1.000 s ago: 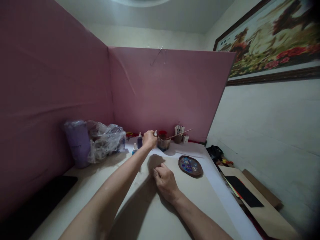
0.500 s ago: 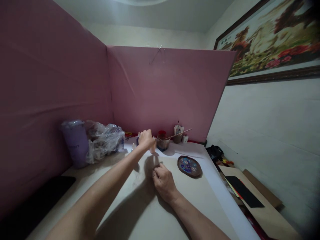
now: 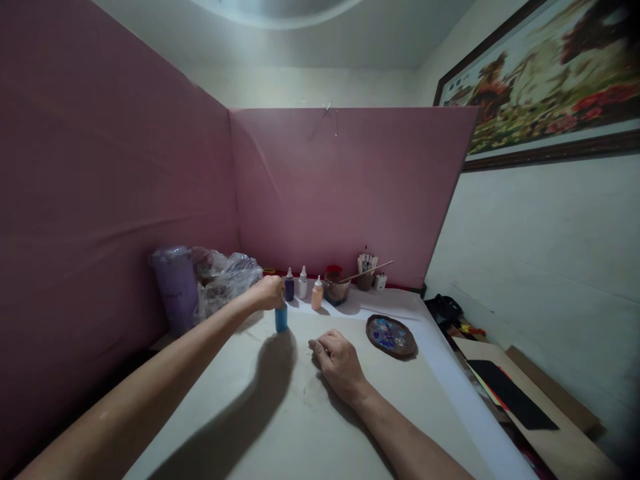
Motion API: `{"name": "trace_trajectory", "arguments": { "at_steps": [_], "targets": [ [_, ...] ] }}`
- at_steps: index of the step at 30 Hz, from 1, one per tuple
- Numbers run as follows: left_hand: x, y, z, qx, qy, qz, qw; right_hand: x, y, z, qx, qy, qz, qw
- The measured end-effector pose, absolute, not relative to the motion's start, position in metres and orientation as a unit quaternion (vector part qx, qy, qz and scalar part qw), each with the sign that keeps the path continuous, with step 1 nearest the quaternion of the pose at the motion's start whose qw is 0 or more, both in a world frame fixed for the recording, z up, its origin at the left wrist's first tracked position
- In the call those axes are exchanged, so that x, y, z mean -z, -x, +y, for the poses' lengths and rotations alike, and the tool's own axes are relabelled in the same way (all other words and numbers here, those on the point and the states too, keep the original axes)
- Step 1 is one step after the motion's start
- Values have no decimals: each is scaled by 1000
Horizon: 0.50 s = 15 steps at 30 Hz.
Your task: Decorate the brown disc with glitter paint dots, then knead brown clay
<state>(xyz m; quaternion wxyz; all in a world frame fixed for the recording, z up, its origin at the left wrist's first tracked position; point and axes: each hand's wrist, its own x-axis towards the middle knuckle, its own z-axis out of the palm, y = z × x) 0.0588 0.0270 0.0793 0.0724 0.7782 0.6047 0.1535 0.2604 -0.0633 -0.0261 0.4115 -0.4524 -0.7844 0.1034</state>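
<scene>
Left hand (image 3: 269,292) reaching far out over table (image 3: 280,413), fingers closed around top of blue bottle (image 3: 281,318), which stands upright on the table surface just below the hand. Right hand (image 3: 339,360) resting knuckles-up on table, nearer the body, fingers curled loosely, holding nothing that can be seen; well apart from blue bottle.

Just behind the left hand, a row of small dropper bottles: dark bottle (image 3: 289,287), white bottle (image 3: 303,285), orange bottle (image 3: 317,295), all upright, close together. Beside them to the right, bowl (image 3: 336,289) with stick (image 3: 367,270) leaning out over its rim. Further right, near the pink screen (image 3: 345,187), small cup (image 3: 367,272) with sticks in it.

Right of the right hand, round brown dish (image 3: 391,335) lying flat, blue and coloured patches on its face. At far left against the screen, purple tumbler (image 3: 174,288) upright, crumpled plastic bag (image 3: 225,279) touching it. Framed picture (image 3: 545,80) on wall at right.
</scene>
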Motion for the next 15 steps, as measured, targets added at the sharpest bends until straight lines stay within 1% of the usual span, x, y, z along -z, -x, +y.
{"name": "trace_trajectory", "arguments": {
  "at_steps": [8, 15],
  "targets": [
    [-89, -90, 59, -218, -738, 637, 47, 28, -261, -62, -103, 455, -785, 407],
    [-71, -114, 85, -229, -718, 654, 59, 29, -261, -61, -87, 448, -791, 408]
  ]
}}
